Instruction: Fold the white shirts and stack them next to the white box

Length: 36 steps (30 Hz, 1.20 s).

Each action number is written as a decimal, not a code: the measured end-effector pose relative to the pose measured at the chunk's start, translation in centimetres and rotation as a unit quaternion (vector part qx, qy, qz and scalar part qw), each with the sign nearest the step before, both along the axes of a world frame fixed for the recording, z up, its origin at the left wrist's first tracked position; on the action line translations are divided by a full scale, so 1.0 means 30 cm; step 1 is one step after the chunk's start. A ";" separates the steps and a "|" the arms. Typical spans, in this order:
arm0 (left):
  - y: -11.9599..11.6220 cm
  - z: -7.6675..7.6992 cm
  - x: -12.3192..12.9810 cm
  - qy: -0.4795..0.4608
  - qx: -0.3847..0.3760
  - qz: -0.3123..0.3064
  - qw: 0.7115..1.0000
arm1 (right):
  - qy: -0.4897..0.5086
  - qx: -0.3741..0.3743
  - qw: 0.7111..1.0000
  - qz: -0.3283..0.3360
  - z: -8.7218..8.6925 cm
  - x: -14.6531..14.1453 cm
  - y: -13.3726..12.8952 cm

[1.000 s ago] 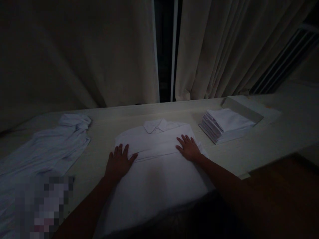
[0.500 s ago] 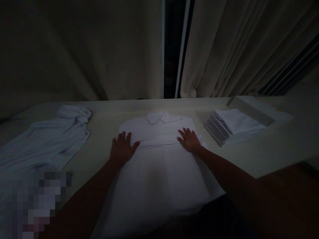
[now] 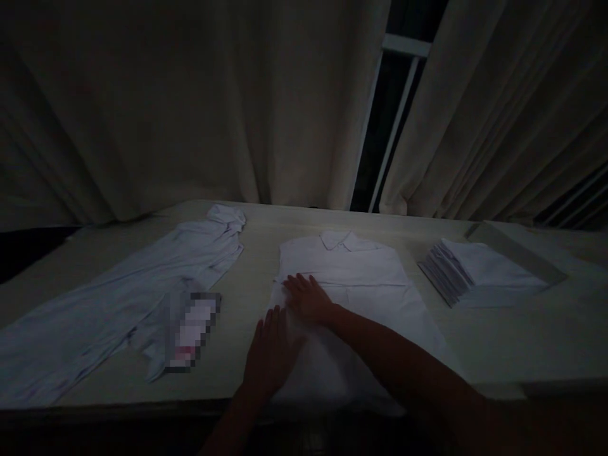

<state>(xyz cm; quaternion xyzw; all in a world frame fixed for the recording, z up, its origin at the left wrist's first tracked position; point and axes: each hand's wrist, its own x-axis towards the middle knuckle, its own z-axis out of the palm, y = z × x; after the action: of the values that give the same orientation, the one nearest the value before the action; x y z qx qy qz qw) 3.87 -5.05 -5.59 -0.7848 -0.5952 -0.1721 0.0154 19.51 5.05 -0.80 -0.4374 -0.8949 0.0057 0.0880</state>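
A white collared shirt (image 3: pixel 361 266) lies face up in the middle of the table, with a crosswise fold below its collar. My right hand (image 3: pixel 308 299) rests flat on the shirt's left side, just under that fold, fingers spread. Nearer to me, my left hand (image 3: pixel 272 351) is at the shirt's left edge with its fingers extended. Neither hand holds anything. The lower part of the shirt is partly hidden under my right forearm.
Loose white garments (image 3: pixel 142 272) spread over the left of the table (image 3: pixel 228 373), beside a blurred-out rectangular item (image 3: pixel 194 332). On the right is a stack of folded white cloth (image 3: pixel 494 266) near an open box (image 3: pixel 527 250). Curtains (image 3: pixel 190 114) hang behind.
My right hand has crossed from the shirt's right side to its left side. My left hand has moved down along the left edge. The view has turned left.
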 end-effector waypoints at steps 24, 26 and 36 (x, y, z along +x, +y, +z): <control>-0.440 -0.144 -0.163 -0.433 -0.160 0.334 0.822 | 0.017 0.013 1.000 0.004 0.004 -0.186 -0.152; -0.399 -0.141 -0.175 -0.488 -0.215 0.330 0.779 | 0.030 -0.008 0.999 -0.023 0.001 -0.151 -0.221; -0.502 -0.006 -0.187 -0.484 -0.337 0.210 0.780 | 0.024 -0.071 0.987 -0.144 0.003 0.224 -0.365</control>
<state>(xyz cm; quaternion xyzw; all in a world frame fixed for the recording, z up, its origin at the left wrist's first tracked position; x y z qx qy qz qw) -1.75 -20.12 -5.78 -0.4093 -0.6945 -0.3102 -0.5040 26.24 -5.90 -0.70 -0.5662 -0.8179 0.0666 0.0778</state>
